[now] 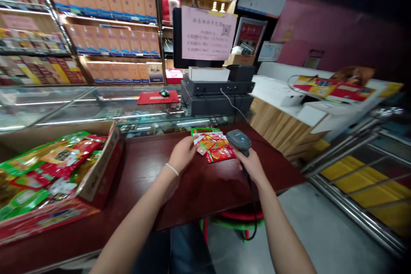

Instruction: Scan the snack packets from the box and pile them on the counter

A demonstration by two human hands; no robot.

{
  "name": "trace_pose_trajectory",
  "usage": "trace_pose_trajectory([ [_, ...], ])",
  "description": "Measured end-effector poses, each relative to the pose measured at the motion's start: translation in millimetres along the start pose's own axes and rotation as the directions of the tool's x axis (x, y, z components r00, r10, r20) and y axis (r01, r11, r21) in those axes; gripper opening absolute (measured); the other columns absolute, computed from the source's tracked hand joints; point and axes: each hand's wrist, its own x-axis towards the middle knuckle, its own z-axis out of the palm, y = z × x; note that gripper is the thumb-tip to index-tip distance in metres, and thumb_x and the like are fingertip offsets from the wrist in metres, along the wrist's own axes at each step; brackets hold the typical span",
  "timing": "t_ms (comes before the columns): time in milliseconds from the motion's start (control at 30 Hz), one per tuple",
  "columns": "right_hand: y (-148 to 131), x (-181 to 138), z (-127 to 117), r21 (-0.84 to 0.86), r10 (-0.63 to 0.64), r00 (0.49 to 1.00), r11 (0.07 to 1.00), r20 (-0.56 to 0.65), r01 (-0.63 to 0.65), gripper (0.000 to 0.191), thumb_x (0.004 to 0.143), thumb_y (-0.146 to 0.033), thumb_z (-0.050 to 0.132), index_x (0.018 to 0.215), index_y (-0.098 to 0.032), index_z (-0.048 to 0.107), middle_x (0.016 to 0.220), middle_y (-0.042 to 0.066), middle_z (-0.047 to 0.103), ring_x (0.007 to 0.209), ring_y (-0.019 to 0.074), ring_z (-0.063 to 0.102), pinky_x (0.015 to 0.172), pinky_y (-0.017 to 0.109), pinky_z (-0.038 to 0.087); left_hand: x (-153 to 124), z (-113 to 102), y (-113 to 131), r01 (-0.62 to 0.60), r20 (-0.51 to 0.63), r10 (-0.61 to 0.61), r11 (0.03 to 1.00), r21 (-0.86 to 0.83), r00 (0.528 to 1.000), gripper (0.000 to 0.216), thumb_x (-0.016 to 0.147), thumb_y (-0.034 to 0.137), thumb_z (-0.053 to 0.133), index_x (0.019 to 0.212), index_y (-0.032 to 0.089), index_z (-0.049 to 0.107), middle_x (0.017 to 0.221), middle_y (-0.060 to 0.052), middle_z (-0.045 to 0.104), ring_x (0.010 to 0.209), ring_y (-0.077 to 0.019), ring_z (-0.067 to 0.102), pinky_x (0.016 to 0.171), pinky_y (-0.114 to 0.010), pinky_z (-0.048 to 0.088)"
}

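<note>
Scanner (239, 138), handheld, dark grey, small blue light on its head; gripped by the handle in the right hand (252, 164), fingers closed round it. Cable (255, 216), black, hanging down past the near edge of the desk (195, 192).

Packets (220, 154), glossy, red and green, one small overlapping group; lying on the desk at twelve o'clock from the person, scanner head at their three o'clock.

Left hand (182, 154), at the packets' nine o'clock, fingers bent, fingertips at their edge; whether it pinches one cannot be told. Wristband (172, 169), pale.

Carton (112, 167), open-topped, at ten o'clock on the desk; contents, similar bags (64, 156) in a heap.

Farther off, eleven o'clock: red mat (149, 97) bearing a mouse (164, 93). Twelve o'clock: monitor (177, 38), pink printed sheet (207, 36) across it.
</note>
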Motion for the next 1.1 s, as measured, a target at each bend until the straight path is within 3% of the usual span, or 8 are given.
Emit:
trace_pose_trajectory([
  [200,14,-16,-28,-0.05,-0.008,0.995,0.999,-0.096,0.004,0.039,0.078,-0.055,0.071,0.082,-0.019,0.058,0.047,-0.006,0.052,0.036,0.0125,0.047,0.04,0.024,0.037,7,108,20,-0.116,0.143,0.123,0.991,-0.06,0.982,0.052,0.085,0.034,0.065,0.133,0.017,0.056,0.136,-0.016,0.058,0.128,-0.0308,0.052,0.111,-0.048,0.039],
  [400,17,-19,-31,-0.07,-0.005,0.99,0.998,-0.143,-0.005,0.038,0.081,-0.054,0.069,0.087,-0.017,0.062,0.047,-0.006,0.052,0.037,0.012,0.048,0.043,0.024,0.039,3,134,14,-0.062,0.233,0.047,0.996,0.059,0.971,0.06,0.082,0.041,0.069,0.133,0.013,0.056,0.137,-0.018,0.057,0.13,-0.0336,0.05,0.112,-0.049,0.036],
  [567,16,-18,-25,-0.103,-0.016,0.988,0.995,-0.154,0.0,0.037,0.08,-0.054,0.069,0.084,-0.018,0.061,0.047,-0.005,0.053,0.036,0.0133,0.049,0.043,0.025,0.039,-3,124,18,0.024,0.198,-0.026,1.0,0.011,0.98,0.028,0.096,0.035,0.051,0.112,0.02,0.068,0.115,-0.011,0.071,0.108,-0.0247,0.064,0.098,-0.038,0.046],
  [700,11,-25,-24,-0.154,-0.043,0.988,0.988,-0.145,0.021,0.037,0.079,-0.056,0.069,0.078,-0.019,0.06,0.044,-0.004,0.054,0.037,0.0152,0.05,0.045,0.026,0.041,-11,115,17,0.238,-0.056,-0.261,0.935,-0.263,0.964,0.028,0.096,0.038,0.049,0.098,0.022,0.071,0.096,-0.006,0.073,0.09,-0.0197,0.067,0.081,-0.028,0.047],
  [800,7,-36,-18,-0.136,-0.028,0.993,0.991,-0.115,0.012,0.037,0.08,-0.055,0.068,0.075,-0.021,0.057,0.042,-0.004,0.053,0.036,0.0159,0.051,0.044,0.027,0.04,-18,100,1,0.345,-0.147,-0.557,0.678,-0.649,0.818,0.042,0.091,0.052,0.052,0.078,0.016,0.069,0.075,-0.004,0.069,0.07,-0.0159,0.062,0.066,-0.024,0.045],
  [900,2,-49,-2,-0.125,-0.032,0.996,0.992,-0.088,0.021,0.036,0.081,-0.053,0.067,0.071,-0.022,0.053,0.043,-0.004,0.053,0.036,0.0151,0.051,0.044,0.026,0.041,-29,68,-25,0.313,-0.021,-0.73,0.318,-0.895,0.683,0.05,0.082,0.062,0.059,0.079,0.013,0.066,0.067,-0.002,0.065,0.056,-0.011,0.054,0.054,-0.022,0.042],
  [967,-5,-57,16,-0.12,-0.029,0.998,0.993,-0.06,0.022,0.035,0.08,-0.051,0.068,0.069,-0.022,0.051,0.043,-0.004,0.052,0.036,0.0144,0.05,0.043,0.026,0.04,-41,37,-41,0.286,0.046,-0.733,0.205,-0.936,0.679,0.05,0.074,0.06,0.07,0.088,0.012,0.066,0.071,-0.001,0.068,0.054,-0.0093,0.055,0.052,-0.021,0.043],
  [1100,-26,-71,60,-0.075,-0.006,0.997,0.997,0.075,0.012,0.031,0.077,-0.048,0.07,0.073,-0.022,0.053,0.041,-0.006,0.049,0.034,0.0135,0.047,0.039,0.024,0.037,-73,-23,-66,0.325,0.132,-0.64,0.194,-0.926,0.757,0.054,0.064,0.043,0.084,0.103,0.013,0.065,0.089,-0.006,0.073,0.066,-0.0128,0.065,0.063,-0.025,0.054],
])
